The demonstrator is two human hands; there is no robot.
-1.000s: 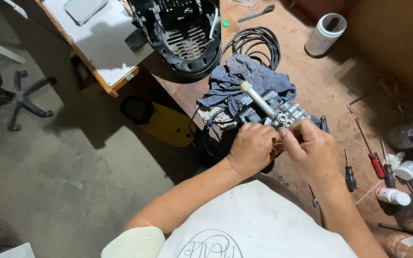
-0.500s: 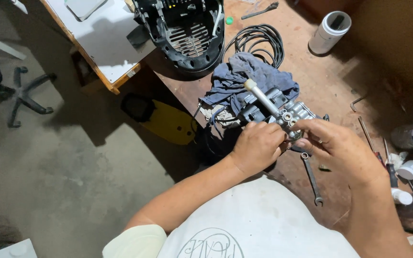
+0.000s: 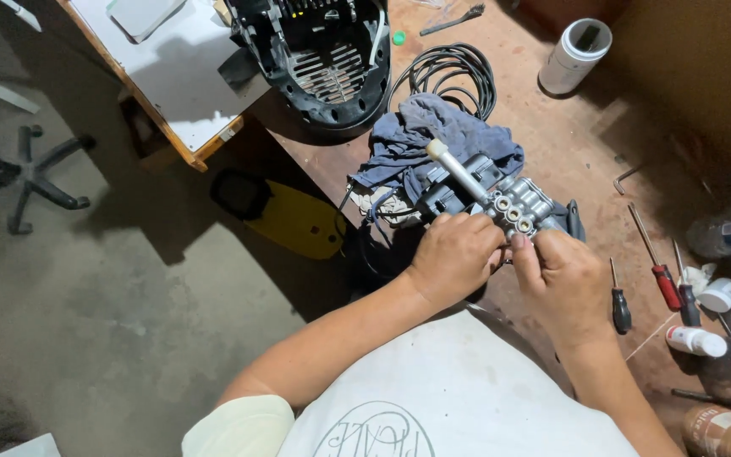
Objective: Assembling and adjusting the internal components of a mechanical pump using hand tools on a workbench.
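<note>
Concrete floor on your left, yellow panel (image 3: 294, 222) lying on it below the table (image 3: 552, 127) edge. Black ribbed housing (image 3: 323, 59) and coiled cable (image 3: 450, 72) pushed to the back, out of your way. Blue rag (image 3: 433, 140) pads the metal pump block (image 3: 513, 203), likely to stop it sliding. Your left hand (image 3: 454, 258) clamps the block's near side to steady it; your right hand (image 3: 560, 283) pinches at its ports. Screwdrivers (image 3: 657, 271) lie right, within reach.
</note>
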